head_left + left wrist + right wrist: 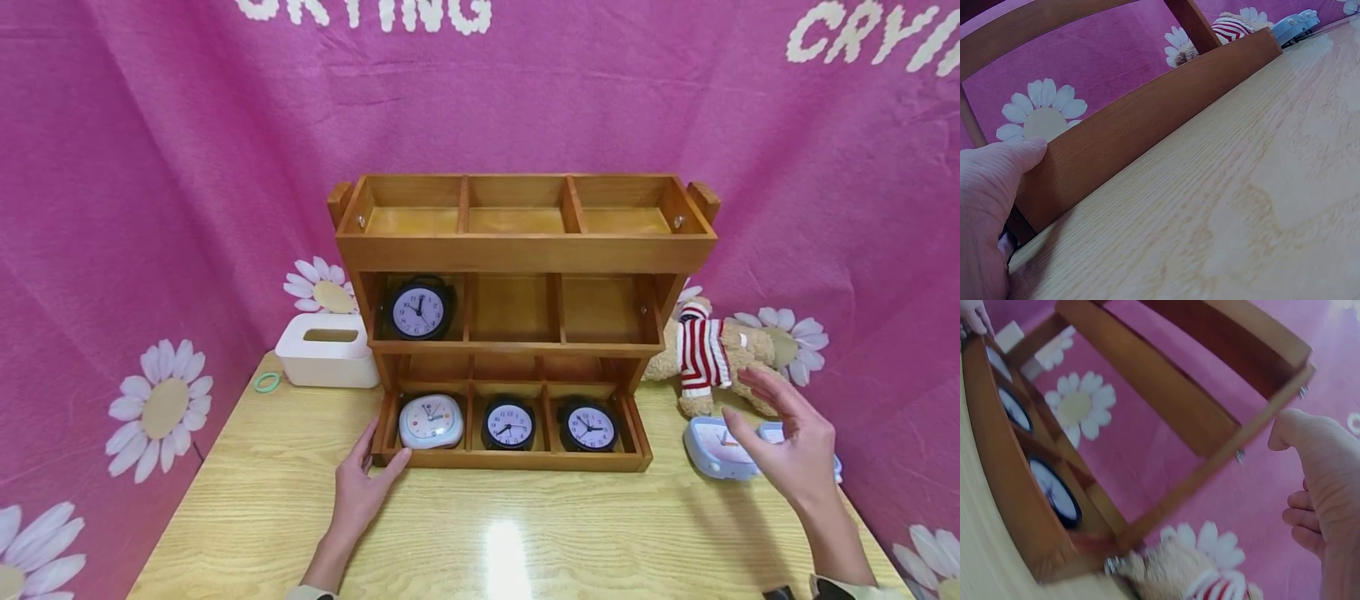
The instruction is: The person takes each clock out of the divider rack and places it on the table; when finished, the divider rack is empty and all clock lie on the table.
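We are counting 4 clocks point(508, 425) racked, blue clock point(716, 446) apparently outstanding; left hand point(362, 490) gripping rack point(525, 255), right hand point(799, 450) hovering empty.

Light wood-grain table point(420, 517), bright glare patch near the front edge. White tissue box point(333, 368) at rear left, oblong slot on top. Green ring point(267, 391) flat on the table just beside it. Teddy bear point(738, 368) lying at rear right, red-and-white striped sweater point(701, 358). Magenta fabric backdrop point(525, 108) behind and along both sides: white daisies point(165, 398), cream "CRYING" lettering point(386, 15), cropped on top; second lettering cut off upper right.
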Demonstrator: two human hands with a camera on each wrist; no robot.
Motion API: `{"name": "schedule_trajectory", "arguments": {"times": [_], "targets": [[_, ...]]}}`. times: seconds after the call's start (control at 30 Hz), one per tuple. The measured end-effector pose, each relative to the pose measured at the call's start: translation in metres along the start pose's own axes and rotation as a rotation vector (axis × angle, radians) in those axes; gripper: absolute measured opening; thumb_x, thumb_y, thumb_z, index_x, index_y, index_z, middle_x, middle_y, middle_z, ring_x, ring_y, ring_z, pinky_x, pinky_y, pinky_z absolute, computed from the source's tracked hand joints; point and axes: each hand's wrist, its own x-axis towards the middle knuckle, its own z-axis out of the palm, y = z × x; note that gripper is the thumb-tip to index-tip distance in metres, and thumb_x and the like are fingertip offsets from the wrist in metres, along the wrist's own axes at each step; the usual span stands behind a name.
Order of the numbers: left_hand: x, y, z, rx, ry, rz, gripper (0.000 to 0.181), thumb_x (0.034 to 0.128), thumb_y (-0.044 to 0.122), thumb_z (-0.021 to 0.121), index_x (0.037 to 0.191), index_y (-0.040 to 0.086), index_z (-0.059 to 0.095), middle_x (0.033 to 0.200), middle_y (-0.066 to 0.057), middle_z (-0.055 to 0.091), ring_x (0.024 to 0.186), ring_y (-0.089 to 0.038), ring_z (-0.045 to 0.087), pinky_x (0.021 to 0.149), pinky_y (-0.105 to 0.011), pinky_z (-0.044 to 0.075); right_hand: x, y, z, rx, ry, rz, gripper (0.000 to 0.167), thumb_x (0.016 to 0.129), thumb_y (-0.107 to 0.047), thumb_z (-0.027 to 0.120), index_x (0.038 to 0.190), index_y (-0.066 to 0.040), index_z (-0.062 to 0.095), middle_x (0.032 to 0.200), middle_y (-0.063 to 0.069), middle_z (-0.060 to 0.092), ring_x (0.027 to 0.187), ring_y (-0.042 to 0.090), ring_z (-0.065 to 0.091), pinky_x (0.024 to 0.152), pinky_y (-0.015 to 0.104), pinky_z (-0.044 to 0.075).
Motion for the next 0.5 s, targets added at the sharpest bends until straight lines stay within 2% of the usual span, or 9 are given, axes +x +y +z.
{"name": "schedule_trajectory", "arguments": {"times": [0.07, 0.27, 0.37, 0.5], "targets": [[0.0, -0.001, 0.0, 0.003, 0.0, -0.004, 0.08, 0.0895, 0.025, 0.085, 0.156, 0.005, 0.047, 0.159, -0.023, 0.045, 0.148, -0.037, 0.041, 0.118, -0.05, 0.039, 0.004, -0.006, 0.011, 0.028, -0.015, -0.011, 0.066, 0.069, 0.029, 0.073, 0.133, 0.015, 0.062, 0.129, 0.009, 0.071, 0.116, 0.006, 0.067, 0.104, 0.018, 0.05], [0.0, 0.0, 0.0, -0.002, -0.005, 0.002, 0.08, 0.0901, 0.025, 0.085, 0.157, 0.004, 0.046, 0.16, -0.022, 0.044, 0.148, -0.036, 0.041, 0.118, -0.048, 0.038, 0.013, -0.024, 0.039, 0.078, -0.046, -0.038, 0.067, 0.067, 0.029, 0.073, 0.132, 0.017, 0.061, 0.131, -0.003, 0.07, 0.118, 0.004, 0.066, 0.104, 0.016, 0.049], [0.0, 0.001, 0.0, -0.014, -0.006, 0.004, 0.079, 0.0903, 0.025, 0.085, 0.156, 0.004, 0.047, 0.159, -0.022, 0.044, 0.148, -0.035, 0.041, 0.118, -0.048, 0.038, 0.02, -0.046, 0.053, 0.129, -0.056, -0.067, 0.065, 0.068, 0.03, 0.071, 0.131, 0.02, 0.059, 0.131, 0.001, 0.07, 0.121, 0.006, 0.065, 0.107, 0.018, 0.048], [0.0, 0.0, 0.0, -0.017, -0.005, -0.002, 0.08, 0.0898, 0.025, 0.085, 0.156, 0.005, 0.047, 0.159, -0.021, 0.045, 0.148, -0.034, 0.042, 0.118, -0.047, 0.038, 0.028, -0.068, 0.069, 0.186, -0.067, -0.098, 0.065, 0.068, 0.03, 0.071, 0.131, 0.021, 0.059, 0.131, 0.02, 0.069, 0.122, 0.01, 0.065, 0.107, 0.02, 0.049]]}}
